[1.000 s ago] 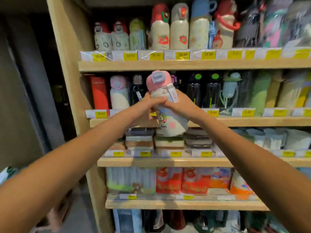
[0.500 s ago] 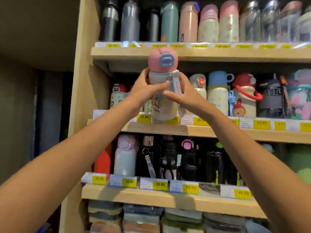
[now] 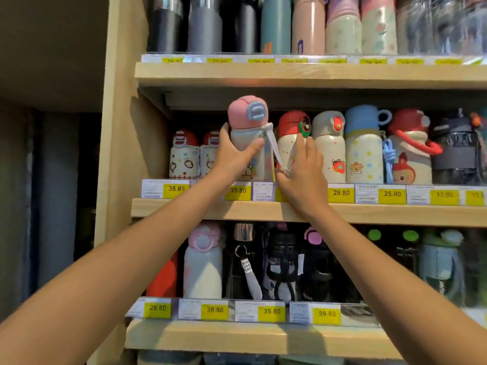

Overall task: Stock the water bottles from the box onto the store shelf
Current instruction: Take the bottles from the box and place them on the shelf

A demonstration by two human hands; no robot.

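A pale water bottle with a pink cap (image 3: 247, 113) stands upright on the middle wooden shelf (image 3: 369, 213), between two small monkey-print bottles (image 3: 184, 158) and a red-capped bottle (image 3: 291, 133). My left hand (image 3: 233, 156) is wrapped around its body from the left. My right hand (image 3: 303, 169) hovers just to the right of it, fingers spread, with the bottle's white strap (image 3: 274, 148) hanging by its thumb. The box is out of view.
The same shelf holds several more children's bottles to the right (image 3: 365, 146). Tall bottles fill the shelf above (image 3: 311, 25), darker ones the shelf below (image 3: 245, 262). Yellow price tags (image 3: 238, 191) line each shelf edge. The unit's wooden side panel (image 3: 116, 127) stands at left.
The bottle went from in front of a lower shelf up onto the middle shelf. My right hand has come off it and opened. The camera tilted upward.
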